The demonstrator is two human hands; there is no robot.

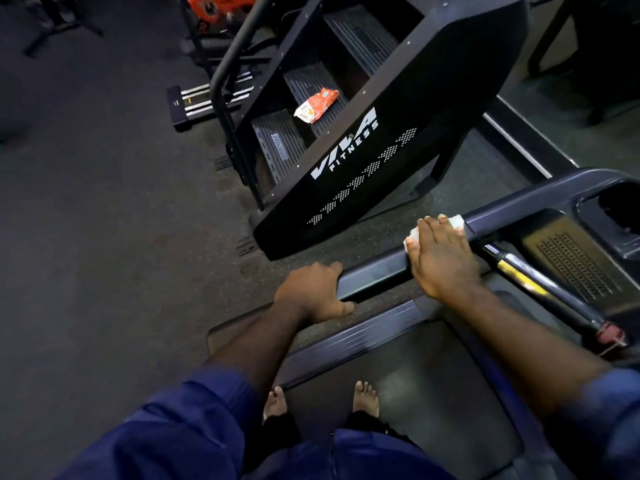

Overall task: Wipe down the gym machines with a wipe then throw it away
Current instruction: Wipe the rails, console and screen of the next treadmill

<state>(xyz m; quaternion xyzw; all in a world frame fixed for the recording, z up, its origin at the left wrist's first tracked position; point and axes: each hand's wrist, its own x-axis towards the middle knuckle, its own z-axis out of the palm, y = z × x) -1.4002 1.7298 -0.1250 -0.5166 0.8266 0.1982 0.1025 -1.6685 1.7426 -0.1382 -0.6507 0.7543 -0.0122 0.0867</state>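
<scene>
Head view. My left hand [311, 292] is clenched round the near end of the treadmill handrail [374, 271], steadying me. My right hand [443, 258] lies across the rail farther along, fingers fairly straight, pressing the white wipe [412, 235] onto it. The wipe packet [317, 105] sits on a stair climber [346, 150] step, far left. Risk: the wipe is only pressed, not pinched, so a fast stroke could bunch it or drop it off the rail.

The stair climber [346, 188] is crowding the handrail [377, 275] from beyond, leaving only a narrow strip of floor [363, 244] between them. The left hand [311, 292] is occupying the rail's near end, the right hand [440, 258] its middle.
</scene>
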